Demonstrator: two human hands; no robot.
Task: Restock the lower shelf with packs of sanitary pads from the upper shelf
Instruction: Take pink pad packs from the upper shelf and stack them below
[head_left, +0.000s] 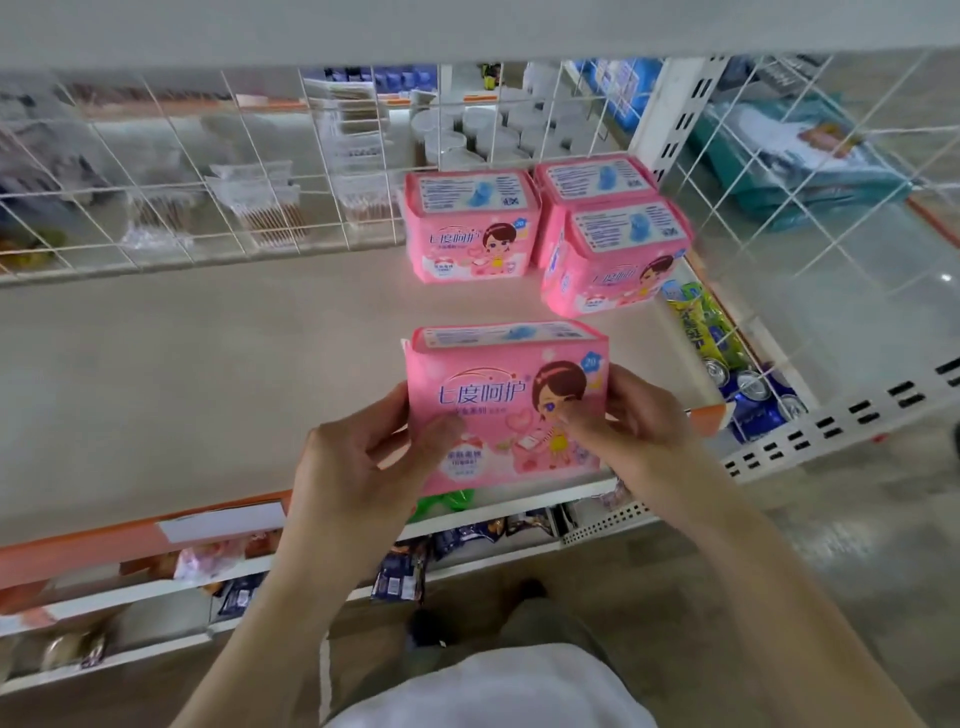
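a pink pack of sanitary pads (506, 405) was held upright between both hands above the front edge of the shelf (208, 353), toward its right end, its printed face turned to the camera. the left hand (358, 467) gripped the pack's lower left side, thumb curled over the front face near the bottom and the other fingers wrapped behind the left edge. the right hand (631, 426) gripped the right side, thumb pressed across the front over the cartoon figure and the remaining fingers curled round the right edge. both forearms reached up from the bottom of the view and converged on the pack, wrists slightly bent inward. whether the pack's bottom touched the shelf could not be told, since the lower edge overhung the orange front strip (78, 551).

three more pink packs stood at the back right corner of the shelf: one pack on the left (470, 228), a second behind it to the right (595, 182), and a third in front of that one (618, 260), touching it and tilted a little. a white wire grid (208, 171) closed the back edge of the shelf. past the right edge, drink cans (753, 395) lay in a wire basket. below the front edge, snack packets (400, 571) filled a lower tier.
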